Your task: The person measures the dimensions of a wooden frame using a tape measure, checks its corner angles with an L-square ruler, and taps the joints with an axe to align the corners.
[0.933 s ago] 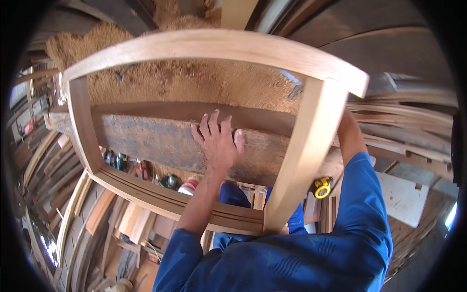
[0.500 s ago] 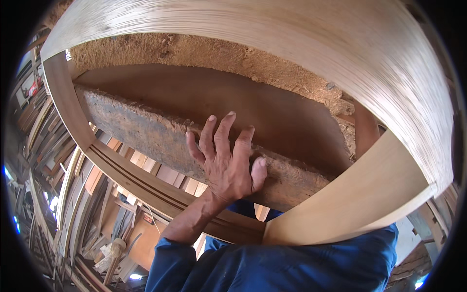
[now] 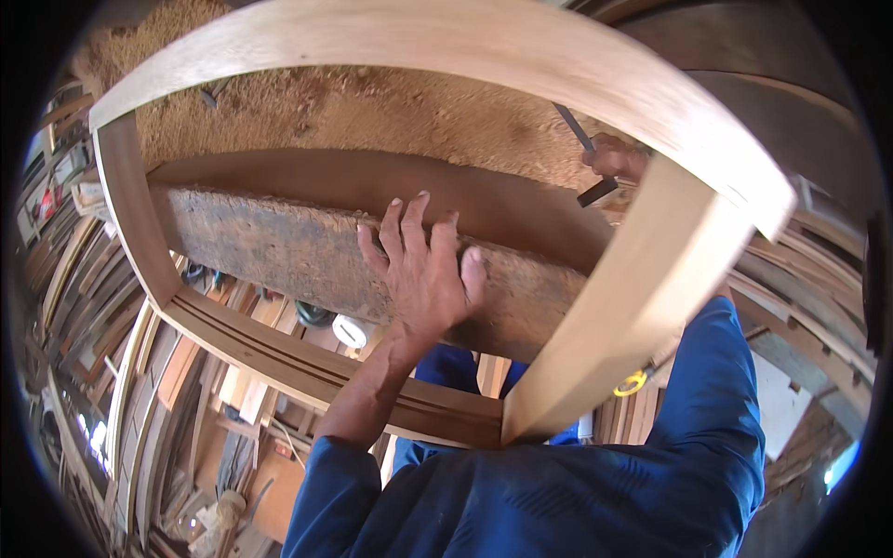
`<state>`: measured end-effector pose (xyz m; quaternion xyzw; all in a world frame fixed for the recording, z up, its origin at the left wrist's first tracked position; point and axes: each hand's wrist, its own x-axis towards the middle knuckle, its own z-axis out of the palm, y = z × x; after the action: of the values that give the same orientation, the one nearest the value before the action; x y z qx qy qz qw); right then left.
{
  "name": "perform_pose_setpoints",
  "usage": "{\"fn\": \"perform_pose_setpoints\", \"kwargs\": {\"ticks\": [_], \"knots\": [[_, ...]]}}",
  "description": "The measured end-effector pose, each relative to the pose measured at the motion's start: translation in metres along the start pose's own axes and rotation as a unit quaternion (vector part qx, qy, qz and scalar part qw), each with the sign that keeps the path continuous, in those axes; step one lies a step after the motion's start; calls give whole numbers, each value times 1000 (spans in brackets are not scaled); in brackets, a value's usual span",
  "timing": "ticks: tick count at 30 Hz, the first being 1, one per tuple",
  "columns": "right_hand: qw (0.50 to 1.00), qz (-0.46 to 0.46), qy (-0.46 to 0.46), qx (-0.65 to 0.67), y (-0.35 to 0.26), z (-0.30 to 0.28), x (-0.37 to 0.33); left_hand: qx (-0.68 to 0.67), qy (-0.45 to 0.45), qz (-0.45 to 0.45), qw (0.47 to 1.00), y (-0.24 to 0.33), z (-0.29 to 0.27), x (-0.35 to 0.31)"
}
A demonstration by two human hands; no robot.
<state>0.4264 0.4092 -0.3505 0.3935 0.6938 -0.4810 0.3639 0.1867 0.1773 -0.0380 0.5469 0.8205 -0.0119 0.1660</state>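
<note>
Before me stands a pale wooden frame (image 3: 409, 37) with a curved top bar and a grooved lower bar, its right side board (image 3: 628, 307) wide and flat. Inside its opening lies a thick, worn wooden plank (image 3: 279, 242). My left hand (image 3: 423, 260) rests on this plank, fingers spread over its upper edge and gripping nothing. My right arm reaches around behind the right side board. Past that board my right hand (image 3: 616, 158), partly hidden, is closed around a dark tool (image 3: 597, 192) with a narrow flat bar and a block-like end; its exact kind is unclear.
Sawdust (image 3: 372, 107) is heaped beyond the plank, with a small dark object (image 3: 212, 97) lying on it. Many timber strips (image 3: 93, 288) are stacked at the left. A yellow ring-shaped thing (image 3: 633, 382) and a white round object (image 3: 351, 331) lie below the frame.
The frame's top bar appears farther off, and its right side has shifted left. My right hand has come into view with the dark tool. My left hand stays on the plank.
</note>
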Motion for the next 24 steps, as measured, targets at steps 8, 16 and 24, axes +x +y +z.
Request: {"fn": "perform_pose_setpoints", "kwargs": {"ticks": [8, 16, 24], "knots": [[957, 103, 96, 252, -12, -68, -236, -6, 67, 37, 997, -2, -3, -15], [911, 36, 370, 181, -54, -24, -372, -21, 63, 65, 996, -17, 2, -24], [777, 35, 604, 177, -129, 15, -442, -182, 22, 228, 956, 22, -99, -46]]}}
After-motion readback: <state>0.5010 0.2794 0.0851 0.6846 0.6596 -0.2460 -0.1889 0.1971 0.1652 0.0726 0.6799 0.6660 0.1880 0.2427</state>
